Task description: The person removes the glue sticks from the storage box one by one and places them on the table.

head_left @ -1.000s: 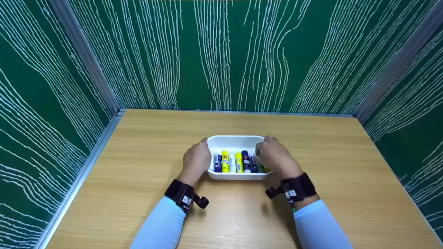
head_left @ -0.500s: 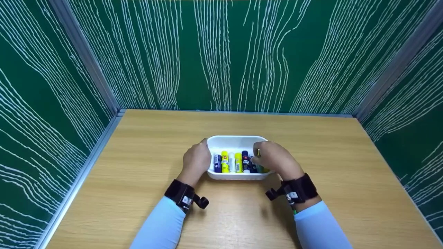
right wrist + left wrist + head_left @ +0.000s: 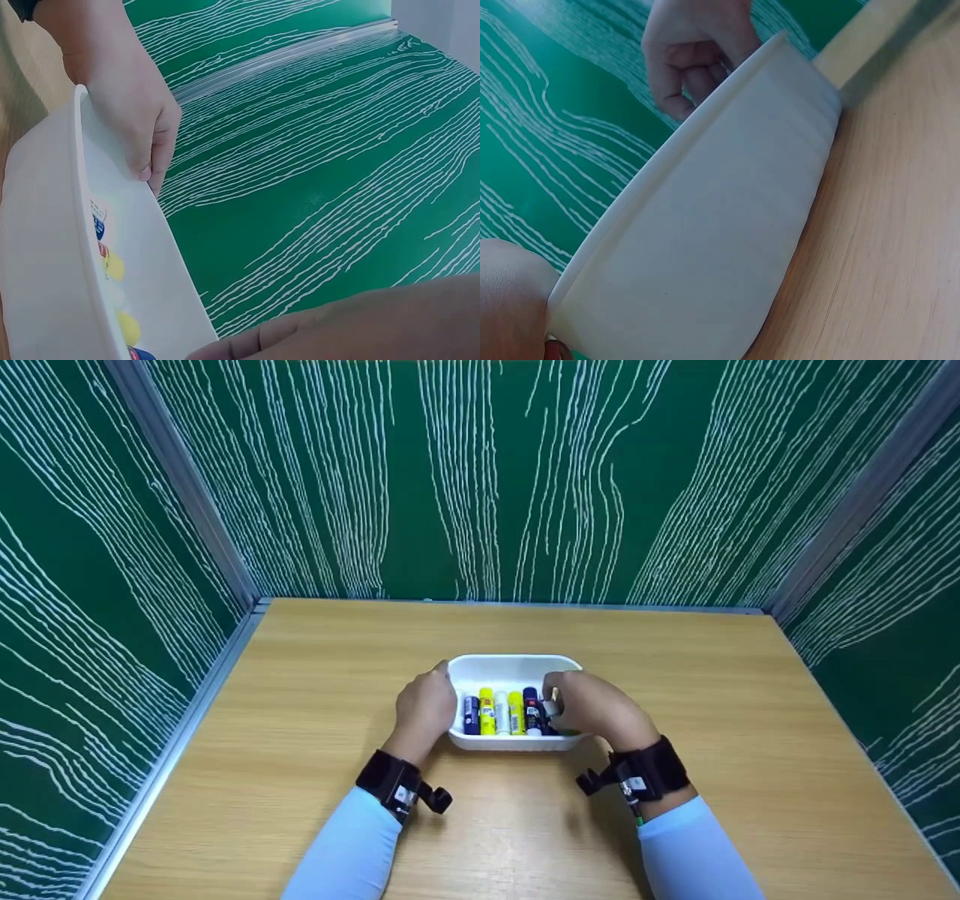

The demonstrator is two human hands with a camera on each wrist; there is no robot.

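In the head view a white plastic tray (image 3: 517,743) stands mid-table with a row of glue sticks inside. From the left lie a navy stick (image 3: 471,715), a yellow one (image 3: 487,712), a white one (image 3: 502,714), another yellow one (image 3: 517,714) and a navy one (image 3: 532,712). My left hand (image 3: 426,706) grips the tray's left end, thumb inside the rim in the right wrist view. My right hand (image 3: 604,709) reaches into the right end with curled fingers, pinching a pale glue stick (image 3: 552,708), mostly hidden. It covers that end's contents.
The wooden table (image 3: 360,645) is bounded by green panels (image 3: 420,480) with white wavy lines, at the back and both sides. Metal posts (image 3: 847,495) stand at the back corners. Each wrist wears a black strap (image 3: 649,769) with a small camera arm.
My right hand has shifted slightly left and lower within the tray, and a pale stick now shows at its fingertips. The left hand and tray stay in place.
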